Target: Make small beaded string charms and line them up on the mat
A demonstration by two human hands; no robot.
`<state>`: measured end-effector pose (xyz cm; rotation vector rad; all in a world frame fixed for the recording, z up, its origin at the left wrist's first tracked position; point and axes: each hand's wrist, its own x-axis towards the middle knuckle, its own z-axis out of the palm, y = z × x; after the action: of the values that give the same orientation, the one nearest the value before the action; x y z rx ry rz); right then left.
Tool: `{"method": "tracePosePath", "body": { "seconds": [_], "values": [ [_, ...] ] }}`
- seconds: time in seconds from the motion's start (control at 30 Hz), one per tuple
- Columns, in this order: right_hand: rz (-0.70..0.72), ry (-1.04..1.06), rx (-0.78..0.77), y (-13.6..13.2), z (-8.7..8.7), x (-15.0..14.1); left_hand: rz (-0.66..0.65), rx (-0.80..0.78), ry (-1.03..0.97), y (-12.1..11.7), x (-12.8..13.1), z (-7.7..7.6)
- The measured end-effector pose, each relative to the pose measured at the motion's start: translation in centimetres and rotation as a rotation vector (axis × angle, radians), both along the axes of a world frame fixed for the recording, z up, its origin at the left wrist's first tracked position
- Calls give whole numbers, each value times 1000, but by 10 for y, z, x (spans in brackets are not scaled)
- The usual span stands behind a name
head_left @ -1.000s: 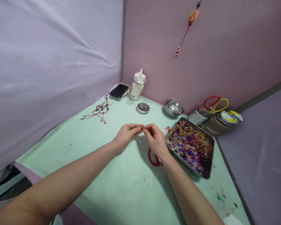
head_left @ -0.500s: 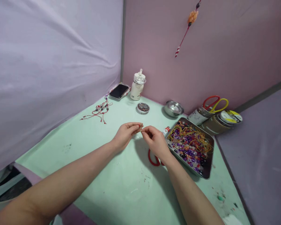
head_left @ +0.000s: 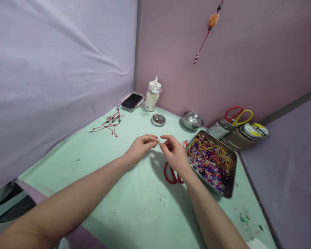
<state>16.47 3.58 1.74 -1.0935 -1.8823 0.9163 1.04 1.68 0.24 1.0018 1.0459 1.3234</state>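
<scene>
Above the middle of the table, my left hand pinches a thin, light-coloured cord between thumb and fingers; little of it shows. Facing it, my right hand has its index finger and thumb apart, their tips right at the cord. Whether the thumb touches it is too small to tell. Beneath the right hand lie scissors with red handles, their blades hidden. A metal tray of mixed beads and yellow-orange cords is just right of that hand. A lighter pokes out behind it.
At the back stand a phone, a white bottle, a round bead box and a metal bowl. Red beaded bracelets lie left. Cans with scissors and a jar stand right. A beaded string hangs above.
My right thumb and index finger have parted from their pinch at the cord, and that hand has shifted slightly. My left hand stays nearly in place, still pinching.
</scene>
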Motion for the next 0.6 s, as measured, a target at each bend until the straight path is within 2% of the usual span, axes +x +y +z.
{"method": "tracePosePath", "body": {
  "seconds": [0.2,0.4,0.6],
  "values": [
    [3,-59,16,0,-2,0,-84,-29,82,-3,1,2],
    [2,-93,24,0,-3,1,-49,-30,164,-2,2,0],
    [36,-115,13,-2,0,0,4,-16,264,-1,2,5]
  ]
}}
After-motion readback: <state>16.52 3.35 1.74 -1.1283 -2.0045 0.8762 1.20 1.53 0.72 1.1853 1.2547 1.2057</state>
